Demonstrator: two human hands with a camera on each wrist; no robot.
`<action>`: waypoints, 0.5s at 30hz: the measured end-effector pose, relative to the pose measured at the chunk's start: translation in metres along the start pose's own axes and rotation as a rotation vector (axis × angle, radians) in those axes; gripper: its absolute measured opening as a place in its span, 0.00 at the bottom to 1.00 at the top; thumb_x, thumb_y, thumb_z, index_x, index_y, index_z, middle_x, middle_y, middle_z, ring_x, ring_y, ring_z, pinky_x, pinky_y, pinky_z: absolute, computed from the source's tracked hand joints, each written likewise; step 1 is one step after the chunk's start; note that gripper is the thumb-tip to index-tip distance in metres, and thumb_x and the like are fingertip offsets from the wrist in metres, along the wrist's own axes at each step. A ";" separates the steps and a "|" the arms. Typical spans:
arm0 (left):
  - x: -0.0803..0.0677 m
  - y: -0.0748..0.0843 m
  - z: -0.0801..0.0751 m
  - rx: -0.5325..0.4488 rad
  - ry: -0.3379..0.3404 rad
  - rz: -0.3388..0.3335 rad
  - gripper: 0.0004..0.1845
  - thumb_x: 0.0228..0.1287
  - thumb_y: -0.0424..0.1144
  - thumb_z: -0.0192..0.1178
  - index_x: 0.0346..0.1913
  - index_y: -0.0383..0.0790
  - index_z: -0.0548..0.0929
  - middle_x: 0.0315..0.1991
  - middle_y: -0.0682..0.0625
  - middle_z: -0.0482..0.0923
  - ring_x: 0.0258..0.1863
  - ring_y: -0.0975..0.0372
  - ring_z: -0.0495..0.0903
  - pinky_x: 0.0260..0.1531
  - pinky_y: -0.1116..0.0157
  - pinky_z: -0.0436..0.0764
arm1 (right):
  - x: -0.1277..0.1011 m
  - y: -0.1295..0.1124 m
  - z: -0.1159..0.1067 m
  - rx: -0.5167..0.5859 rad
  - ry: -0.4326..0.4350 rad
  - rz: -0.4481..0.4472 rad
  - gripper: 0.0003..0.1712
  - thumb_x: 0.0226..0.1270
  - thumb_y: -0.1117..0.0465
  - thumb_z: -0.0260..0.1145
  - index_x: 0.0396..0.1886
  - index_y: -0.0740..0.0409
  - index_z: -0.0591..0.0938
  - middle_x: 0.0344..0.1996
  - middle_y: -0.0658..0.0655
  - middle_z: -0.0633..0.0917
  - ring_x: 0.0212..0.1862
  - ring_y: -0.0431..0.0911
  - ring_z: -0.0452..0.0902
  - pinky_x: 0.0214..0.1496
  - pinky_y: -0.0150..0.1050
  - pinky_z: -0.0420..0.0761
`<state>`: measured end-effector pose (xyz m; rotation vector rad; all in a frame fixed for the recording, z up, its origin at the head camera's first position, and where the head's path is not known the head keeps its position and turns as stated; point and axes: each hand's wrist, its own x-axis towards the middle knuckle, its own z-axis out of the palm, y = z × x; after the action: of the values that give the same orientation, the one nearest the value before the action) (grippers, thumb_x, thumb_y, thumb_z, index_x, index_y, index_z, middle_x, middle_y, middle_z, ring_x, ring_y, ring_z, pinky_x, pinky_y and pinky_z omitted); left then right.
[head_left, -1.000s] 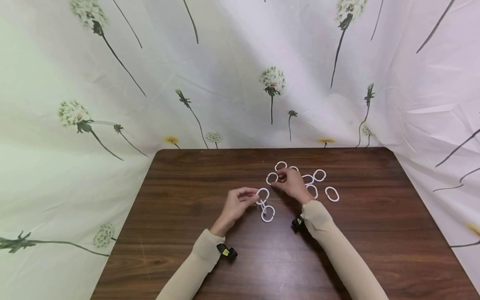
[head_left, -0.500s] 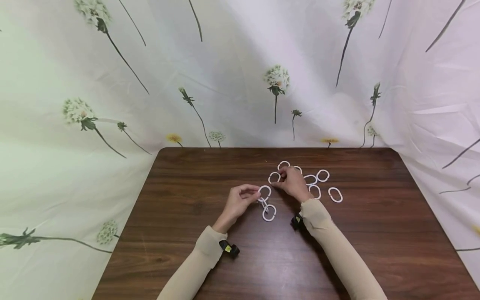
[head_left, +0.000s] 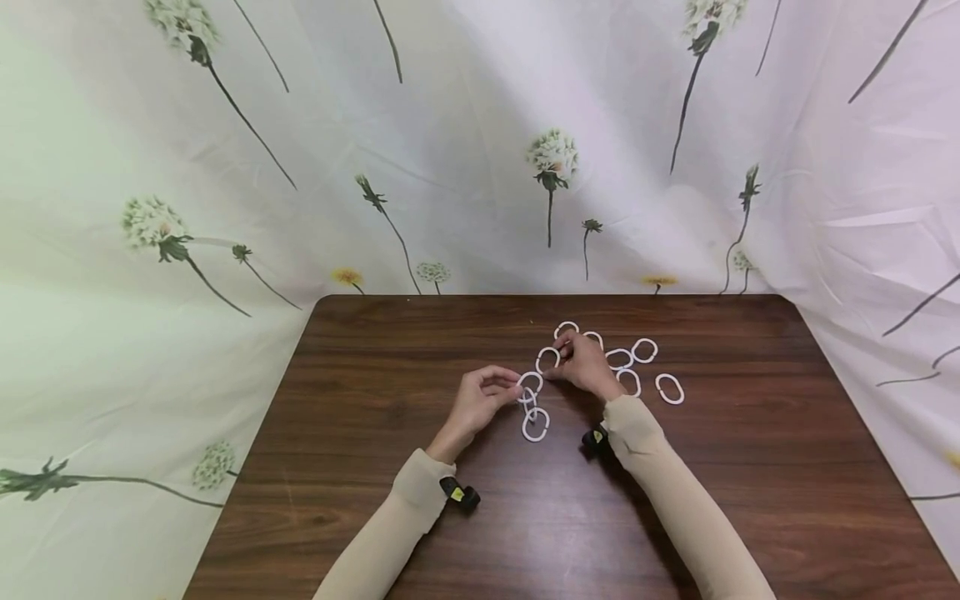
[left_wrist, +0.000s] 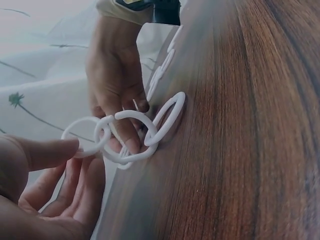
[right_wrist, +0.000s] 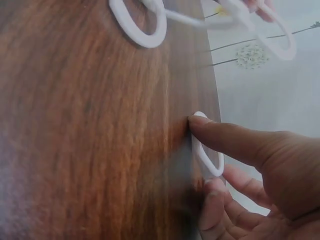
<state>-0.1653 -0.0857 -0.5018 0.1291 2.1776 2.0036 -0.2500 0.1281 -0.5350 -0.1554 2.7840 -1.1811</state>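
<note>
Table (head_left: 360, 467) left half bare; rings (head_left: 637, 367) mid-right.

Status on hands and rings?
Left hand pinches the linked ring chain. Right hand pinches a loose ring, fingertip on it. Other loose rings beside, nothing blocking.

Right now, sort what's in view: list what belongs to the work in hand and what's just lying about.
In hand:
- chain of linked white rings, held by the left hand
- single white ring, under the right hand

Lying about:
- loose white rings
- wooden table
- flowered curtain
</note>
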 end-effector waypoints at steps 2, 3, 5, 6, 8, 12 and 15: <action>0.000 0.001 0.001 0.024 0.005 0.007 0.13 0.59 0.25 0.66 0.46 0.23 0.82 0.43 0.27 0.83 0.34 0.59 0.85 0.47 0.39 0.82 | -0.001 -0.001 0.000 0.022 0.005 0.013 0.32 0.38 0.59 0.85 0.44 0.56 0.78 0.36 0.58 0.86 0.34 0.45 0.81 0.42 0.36 0.78; 0.000 0.001 0.001 0.033 0.008 0.011 0.13 0.59 0.25 0.66 0.46 0.23 0.82 0.42 0.28 0.83 0.34 0.59 0.85 0.47 0.39 0.82 | -0.002 -0.001 0.000 0.031 0.007 0.017 0.32 0.38 0.59 0.85 0.44 0.56 0.78 0.36 0.58 0.86 0.33 0.45 0.82 0.41 0.36 0.78; 0.004 -0.006 0.002 0.051 0.025 0.009 0.12 0.59 0.27 0.67 0.46 0.26 0.83 0.42 0.30 0.84 0.33 0.62 0.84 0.46 0.42 0.84 | -0.002 -0.002 -0.001 0.051 0.012 0.021 0.31 0.39 0.61 0.85 0.44 0.56 0.78 0.36 0.58 0.86 0.31 0.44 0.82 0.39 0.35 0.79; 0.006 -0.011 0.002 0.054 0.031 0.007 0.12 0.58 0.27 0.68 0.45 0.27 0.84 0.42 0.31 0.84 0.33 0.62 0.84 0.45 0.43 0.84 | -0.002 -0.001 0.000 0.059 0.018 0.022 0.31 0.39 0.61 0.84 0.44 0.56 0.78 0.35 0.58 0.86 0.30 0.43 0.82 0.38 0.35 0.79; 0.009 -0.016 0.003 0.050 0.033 -0.004 0.12 0.59 0.27 0.68 0.46 0.27 0.84 0.43 0.30 0.84 0.34 0.60 0.85 0.46 0.42 0.84 | -0.003 0.002 0.000 0.073 0.037 0.006 0.29 0.41 0.62 0.84 0.43 0.57 0.79 0.34 0.58 0.86 0.29 0.43 0.81 0.37 0.34 0.79; 0.009 -0.012 0.005 0.039 0.019 -0.013 0.13 0.60 0.26 0.66 0.48 0.24 0.83 0.44 0.28 0.83 0.35 0.55 0.85 0.47 0.39 0.83 | -0.005 0.010 0.001 0.144 0.057 -0.033 0.21 0.46 0.64 0.81 0.40 0.61 0.81 0.31 0.59 0.86 0.29 0.44 0.81 0.35 0.34 0.82; 0.003 -0.002 0.007 0.051 0.017 -0.013 0.14 0.61 0.26 0.65 0.48 0.23 0.82 0.44 0.28 0.83 0.35 0.54 0.86 0.45 0.40 0.83 | -0.007 0.016 0.002 0.251 0.032 -0.036 0.15 0.53 0.67 0.76 0.39 0.64 0.81 0.30 0.61 0.86 0.28 0.45 0.83 0.30 0.36 0.87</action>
<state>-0.1672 -0.0785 -0.5046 0.1048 2.2351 1.9496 -0.2436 0.1388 -0.5471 -0.1647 2.6385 -1.5399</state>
